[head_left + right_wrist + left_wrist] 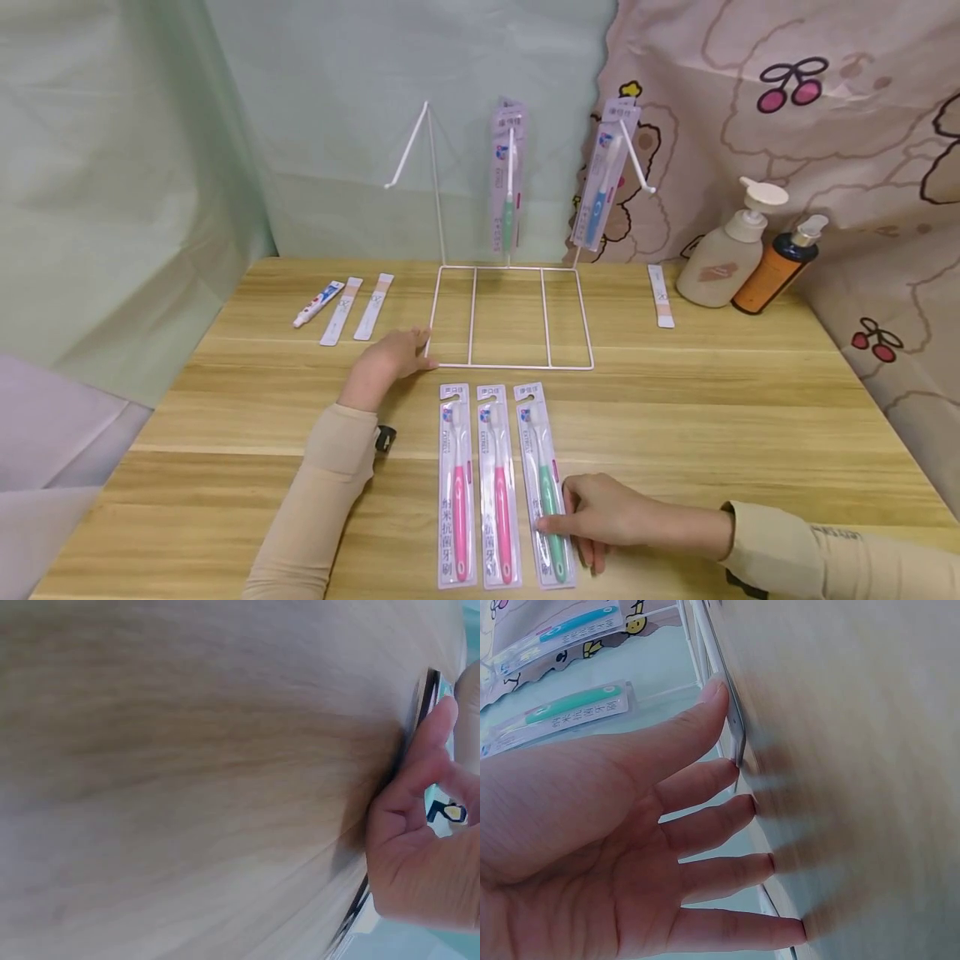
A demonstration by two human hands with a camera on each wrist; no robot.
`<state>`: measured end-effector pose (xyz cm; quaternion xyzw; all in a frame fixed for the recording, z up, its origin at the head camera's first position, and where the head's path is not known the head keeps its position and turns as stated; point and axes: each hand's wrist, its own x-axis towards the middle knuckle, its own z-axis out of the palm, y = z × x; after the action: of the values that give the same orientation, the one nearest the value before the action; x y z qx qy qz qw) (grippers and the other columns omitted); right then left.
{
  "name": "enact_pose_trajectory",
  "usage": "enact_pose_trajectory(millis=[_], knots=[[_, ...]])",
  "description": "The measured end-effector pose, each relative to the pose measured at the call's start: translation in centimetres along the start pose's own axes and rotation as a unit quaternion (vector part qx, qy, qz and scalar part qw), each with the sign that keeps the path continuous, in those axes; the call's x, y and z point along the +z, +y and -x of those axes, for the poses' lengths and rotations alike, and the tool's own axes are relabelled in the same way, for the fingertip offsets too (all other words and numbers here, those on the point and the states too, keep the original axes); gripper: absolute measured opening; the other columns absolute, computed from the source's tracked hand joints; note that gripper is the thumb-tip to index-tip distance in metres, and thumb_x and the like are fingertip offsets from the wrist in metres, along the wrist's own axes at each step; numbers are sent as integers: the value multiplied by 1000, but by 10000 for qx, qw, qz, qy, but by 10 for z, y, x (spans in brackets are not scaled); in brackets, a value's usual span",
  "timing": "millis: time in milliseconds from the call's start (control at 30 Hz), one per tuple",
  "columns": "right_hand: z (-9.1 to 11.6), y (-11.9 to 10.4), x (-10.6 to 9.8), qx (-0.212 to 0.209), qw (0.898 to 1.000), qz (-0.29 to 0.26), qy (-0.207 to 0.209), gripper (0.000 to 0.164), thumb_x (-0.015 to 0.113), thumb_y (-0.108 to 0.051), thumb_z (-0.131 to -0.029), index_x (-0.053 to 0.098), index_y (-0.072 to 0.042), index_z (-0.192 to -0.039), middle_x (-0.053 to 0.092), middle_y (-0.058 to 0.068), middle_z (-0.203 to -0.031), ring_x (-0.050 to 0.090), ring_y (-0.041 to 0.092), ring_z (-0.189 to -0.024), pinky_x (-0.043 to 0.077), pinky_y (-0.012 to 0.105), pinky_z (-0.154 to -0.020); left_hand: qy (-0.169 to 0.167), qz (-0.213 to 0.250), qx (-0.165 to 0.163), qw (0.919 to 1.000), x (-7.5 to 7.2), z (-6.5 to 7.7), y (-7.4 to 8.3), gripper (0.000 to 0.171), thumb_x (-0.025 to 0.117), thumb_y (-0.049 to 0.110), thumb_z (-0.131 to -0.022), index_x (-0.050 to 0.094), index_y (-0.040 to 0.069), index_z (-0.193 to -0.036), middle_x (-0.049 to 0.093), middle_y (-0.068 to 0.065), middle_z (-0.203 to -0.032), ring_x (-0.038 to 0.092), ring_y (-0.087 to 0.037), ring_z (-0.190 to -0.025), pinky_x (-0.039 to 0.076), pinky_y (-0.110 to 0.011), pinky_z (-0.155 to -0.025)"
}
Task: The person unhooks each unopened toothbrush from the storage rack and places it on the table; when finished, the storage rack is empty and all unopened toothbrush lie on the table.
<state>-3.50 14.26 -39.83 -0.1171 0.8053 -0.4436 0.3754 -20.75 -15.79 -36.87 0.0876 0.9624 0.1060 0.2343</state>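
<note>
My left hand [395, 357] lies at the front left corner of a white wire rack [510, 367], fingers straight and thumb touching the wire in the left wrist view. Near the table's front edge, my right hand [600, 518] pinches a packaged green toothbrush [546, 475] by its right edge, thumb on top. Left of it lie two packaged pink toothbrushes, one in the middle [500, 492] and one at the far left [458, 492]. A green toothbrush pack [506, 183] hangs from the rack's middle hook and a blue one [602, 183] from its right hook. The left hook [407, 150] bears nothing.
A small toothpaste tube [318, 303] and two white sachets [357, 310] lie left of the rack. To its right are another sachet [661, 296], a cream pump bottle [722, 254] and an orange-and-black bottle [776, 267]. Curtains hang behind the table.
</note>
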Motion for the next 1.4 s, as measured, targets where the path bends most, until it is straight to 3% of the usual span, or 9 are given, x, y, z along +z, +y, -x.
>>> enact_pose_trajectory(millis=[267, 400, 700, 933, 1100, 1267, 1400], knots=[[0, 1, 0, -43, 9998, 202, 80, 43, 67, -46, -82, 51, -7, -71, 57, 2, -44, 55, 12, -34, 46, 25, -33, 6, 17, 36, 10000, 0, 1, 0, 67, 52, 34, -95, 21, 5, -148, 18, -19, -152, 16, -44, -137, 21, -55, -111], [-1, 0, -3, -90, 9998, 145, -132, 42, 67, -46, -82, 51, -8, -72, 56, 2, -44, 55, 11, -34, 46, 25, -34, 16, 50, 92, 9999, 0, 1, 0, 67, 52, 33, -95, 21, 4, -148, 18, -20, -152, 16, -45, -137, 20, -55, -112], [-15, -6, -35, -203, 9972, 438, -564, 33, 64, -38, -87, 54, -9, -74, 55, 1, -50, 50, 10, -40, 40, 18, -39, 15, 42, 50, 10000, 1, 2, -1, 67, 52, 33, -95, 21, 5, -148, 17, -18, -153, 15, -44, -138, 20, -56, -112], [-43, -14, -90, -90, 9999, 139, 36, 27, 61, -30, -90, 53, -5, -95, 59, 8, -75, 57, 15, -62, 45, 24, -55, 6, -18, 30, 10000, 2, 0, 0, 67, 52, 34, -95, 21, 6, -148, 17, -17, -153, 16, -43, -138, 22, -56, -111], [-60, -21, -126, -451, 9976, 223, 470, 32, 63, -28, -90, 55, 0, -104, 64, 13, -88, 62, 20, -79, 53, 35, -73, 12, -25, 32, 10000, 3, -2, -2, 68, 52, 35, -95, 22, 6, -148, 18, -17, -153, 18, -43, -137, 23, -55, -110], [-81, -28, -158, -803, 9877, 653, 1172, 38, 62, -23, -90, 57, 2, -118, 66, 13, -101, 61, 22, -93, 50, 40, -87, 39, 6, 88, 10000, 5, -4, -3, 68, 53, 35, -94, 22, 6, -148, 19, -18, -152, 20, -43, -137, 24, -54, -110], [-100, -40, -181, -1044, 9757, 635, 1820, 40, 62, -22, -90, 56, 1, -122, 63, 16, -111, 59, 22, -100, 47, 39, -92, 70, 145, 68, 9998, 4, -4, -4, 69, 54, 35, -94, 21, 7, -148, 18, -16, -153, 20, -42, -137, 23, -55, -111]])
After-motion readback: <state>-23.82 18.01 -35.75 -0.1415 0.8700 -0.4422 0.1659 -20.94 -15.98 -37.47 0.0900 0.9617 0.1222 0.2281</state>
